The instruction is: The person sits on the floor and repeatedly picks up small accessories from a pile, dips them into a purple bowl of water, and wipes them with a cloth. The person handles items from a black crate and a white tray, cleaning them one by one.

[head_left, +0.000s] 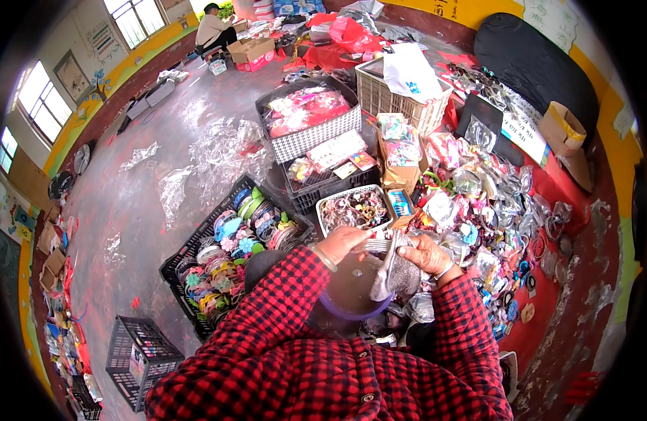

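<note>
Over a purple-rimmed basin (pixel 346 313) of murky water, my two hands are close together. My left hand (pixel 341 245) is closed on a pale, curved band (pixel 374 246) that looks like a headband. A grey cloth (pixel 393 279) hangs from my right hand (pixel 425 254), whose fingers grip it against the far end of the band. The cloth hides part of the band. To the left of the basin stands a black plastic crate (pixel 170 270) filled with colourful headbands (pixel 228 242). Just beyond my hands is a white basket (pixel 322 217) of small hair accessories.
A heap of bagged accessories (pixel 488 210) spreads to my right. Ahead stand a woven grey-white basket (pixel 316 137), a beige crate (pixel 407 105) and a cardboard box (pixel 400 168). An empty-looking black crate (pixel 137 365) sits lower left. Another person (pixel 214 31) sits far back.
</note>
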Action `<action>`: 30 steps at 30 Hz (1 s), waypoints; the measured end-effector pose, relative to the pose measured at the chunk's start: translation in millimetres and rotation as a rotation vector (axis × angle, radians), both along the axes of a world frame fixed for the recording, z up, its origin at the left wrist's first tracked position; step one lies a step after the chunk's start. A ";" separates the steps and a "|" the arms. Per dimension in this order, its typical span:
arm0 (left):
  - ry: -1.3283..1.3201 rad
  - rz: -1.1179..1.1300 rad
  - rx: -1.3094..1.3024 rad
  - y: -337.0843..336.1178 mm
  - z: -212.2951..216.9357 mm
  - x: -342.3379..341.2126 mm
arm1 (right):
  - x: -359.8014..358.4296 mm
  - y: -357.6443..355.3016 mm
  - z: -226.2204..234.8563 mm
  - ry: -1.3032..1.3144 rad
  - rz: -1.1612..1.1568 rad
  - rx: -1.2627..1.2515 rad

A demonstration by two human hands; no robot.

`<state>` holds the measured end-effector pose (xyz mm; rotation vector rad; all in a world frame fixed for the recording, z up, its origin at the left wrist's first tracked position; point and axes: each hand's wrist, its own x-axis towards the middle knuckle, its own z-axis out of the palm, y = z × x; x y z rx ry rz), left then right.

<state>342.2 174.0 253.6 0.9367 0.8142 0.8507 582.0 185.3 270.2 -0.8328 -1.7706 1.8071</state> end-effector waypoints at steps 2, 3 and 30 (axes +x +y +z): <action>0.186 -0.041 0.139 -1.1 -0.1 4.4 | 2.6 2.6 3.2 -0.147 0.013 0.037; 0.252 -0.071 0.208 -1.7 -0.3 5.4 | -4.2 -4.1 18.1 -0.156 -0.016 0.097; 0.230 0.117 0.341 -10.7 7.6 7.4 | -12.7 -6.2 13.5 -0.111 0.034 0.028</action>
